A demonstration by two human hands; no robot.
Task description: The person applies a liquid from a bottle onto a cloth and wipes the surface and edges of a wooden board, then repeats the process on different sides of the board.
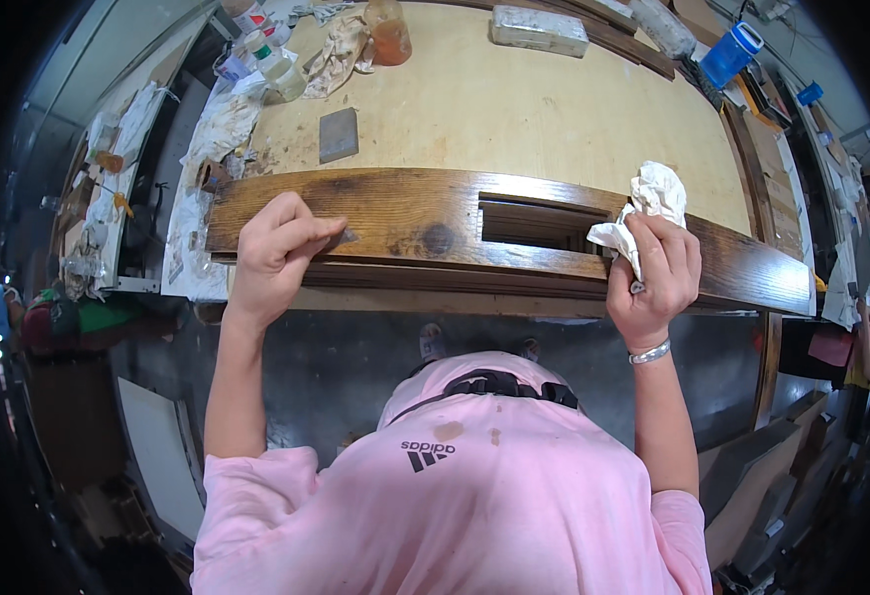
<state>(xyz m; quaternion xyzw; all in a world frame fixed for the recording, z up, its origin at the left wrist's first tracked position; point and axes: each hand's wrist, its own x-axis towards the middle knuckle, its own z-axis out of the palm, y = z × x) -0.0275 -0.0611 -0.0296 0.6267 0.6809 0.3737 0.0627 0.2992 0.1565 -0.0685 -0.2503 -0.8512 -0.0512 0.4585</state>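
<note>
A long brown stained wooden board with a rectangular cutout lies along the table's near edge. Above its left part, my left hand is closed, thumb and fingers pinching a small, thin grey piece, perhaps a scrap of sandpaper; its kind is not clear. My right hand grips a crumpled white cloth at the right end of the cutout. Part of the cloth hangs over the board's far edge, and part sticks out between the fingers. More brown boards show below the top one.
On the pale worktable lie a grey rectangular block and a wrapped bar. A jar of orange liquid, a stained rag and a clear bottle stand far left. A blue container is far right.
</note>
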